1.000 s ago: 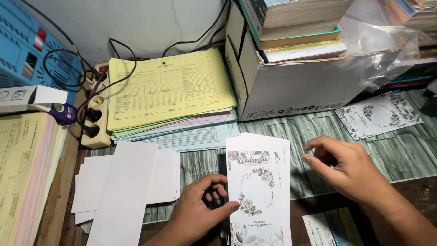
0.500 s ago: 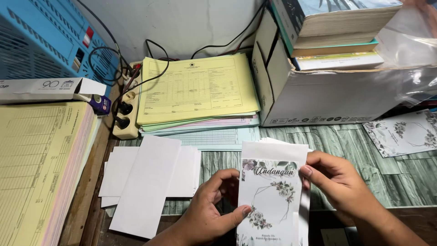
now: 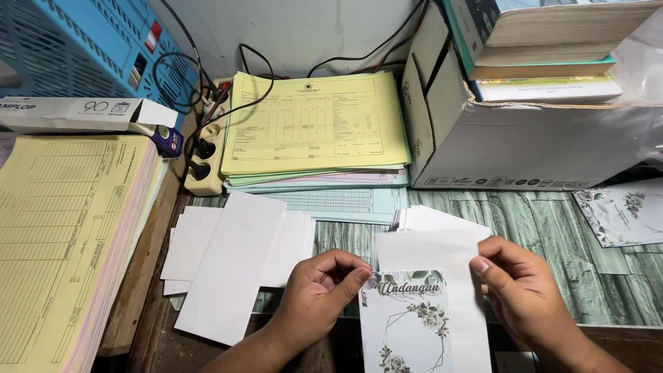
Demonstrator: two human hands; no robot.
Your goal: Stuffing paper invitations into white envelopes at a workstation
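A floral printed card [image 3: 407,324] sits at the bottom centre, partly against a plain white envelope [image 3: 442,252] behind it. My left hand [image 3: 321,293] pinches the card's top left corner. My right hand [image 3: 518,290] grips the envelope's right edge. More white envelopes [image 3: 428,220] lie stacked just behind on the green wood-pattern table [image 3: 545,221].
Loose white envelopes [image 3: 235,262] lie to the left. A stack of yellow forms [image 3: 314,128] sits at the back, another tall yellow pile [image 3: 65,235] at far left. A power strip [image 3: 205,159] with cables, a cardboard box [image 3: 525,145] with books, and floral cards [image 3: 625,211] surround the spot.
The view has shifted closer. The floral card now sits lower against the white envelope, and my right hand has moved onto the envelope's right edge.
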